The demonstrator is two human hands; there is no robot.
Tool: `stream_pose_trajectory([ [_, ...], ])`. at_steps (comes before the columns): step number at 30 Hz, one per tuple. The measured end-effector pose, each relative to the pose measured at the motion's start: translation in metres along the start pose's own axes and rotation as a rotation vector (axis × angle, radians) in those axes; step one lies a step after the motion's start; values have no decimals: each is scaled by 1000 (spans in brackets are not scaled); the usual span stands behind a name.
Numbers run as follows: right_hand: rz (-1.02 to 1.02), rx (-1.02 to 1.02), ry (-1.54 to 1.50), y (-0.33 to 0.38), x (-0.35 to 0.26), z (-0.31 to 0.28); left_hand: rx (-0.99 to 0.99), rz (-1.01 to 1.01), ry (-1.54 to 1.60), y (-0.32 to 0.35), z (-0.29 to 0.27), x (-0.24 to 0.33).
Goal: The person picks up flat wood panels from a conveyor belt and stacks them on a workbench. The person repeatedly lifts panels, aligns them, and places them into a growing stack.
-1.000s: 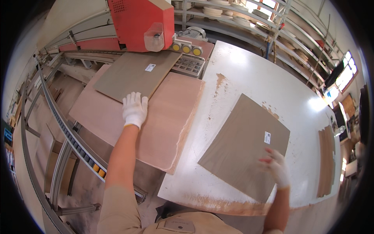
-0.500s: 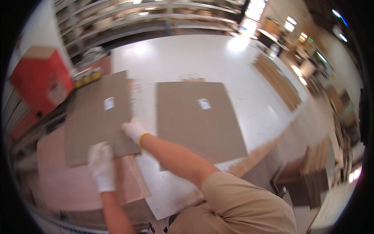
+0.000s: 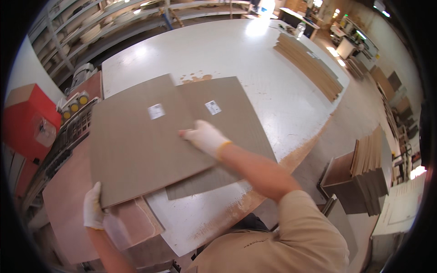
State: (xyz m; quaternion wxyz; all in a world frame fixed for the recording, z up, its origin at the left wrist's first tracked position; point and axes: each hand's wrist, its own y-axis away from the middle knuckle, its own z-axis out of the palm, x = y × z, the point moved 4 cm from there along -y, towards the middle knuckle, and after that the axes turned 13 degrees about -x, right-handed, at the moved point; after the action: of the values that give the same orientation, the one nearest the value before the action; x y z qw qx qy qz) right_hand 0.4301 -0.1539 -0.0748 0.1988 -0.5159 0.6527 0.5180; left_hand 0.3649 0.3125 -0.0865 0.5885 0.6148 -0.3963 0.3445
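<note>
Evidently the upper panel (image 3: 136, 145), a flat grey-brown board with a white label (image 3: 156, 111), lay between the person's two hands and stretched away beyond both. The left hand (image 3: 94, 208) had its gloved fingers closed on the near left corner. The right hand (image 3: 207, 139) was at the opposite edge, partly over the face; I couldn't tell whether its hidden fingers gripped underneath. Around that hand, the panel overlapped a similar lower panel (image 3: 232, 123) on the white desk (image 3: 214, 50). A pink board (image 3: 63, 191) spread beneath and beside the left hand. To me the upper panel looked stiff and moderately heavy, smooth enough to slip against gloves, its corners easily chipped; opposite edges, fingers below and thumbs above, seemed the soundest hold.
</note>
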Motion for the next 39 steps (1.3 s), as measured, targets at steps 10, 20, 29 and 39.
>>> stream_pose_trajectory([
  [10, 141, 190, -68, 119, 120, -127, -145, -66, -57, 60, 201, 6],
  [20, -8, 305, 689, 91, 156, -184, 138, 154, -953, 42, 244, -5],
  [29, -34, 340, 513, 71, 184, -151, 328, 328, -766, 57, 278, -54],
  [39, -85, 295, 509, 59, 176, -154, 549, 530, -666, 65, 280, -73],
])
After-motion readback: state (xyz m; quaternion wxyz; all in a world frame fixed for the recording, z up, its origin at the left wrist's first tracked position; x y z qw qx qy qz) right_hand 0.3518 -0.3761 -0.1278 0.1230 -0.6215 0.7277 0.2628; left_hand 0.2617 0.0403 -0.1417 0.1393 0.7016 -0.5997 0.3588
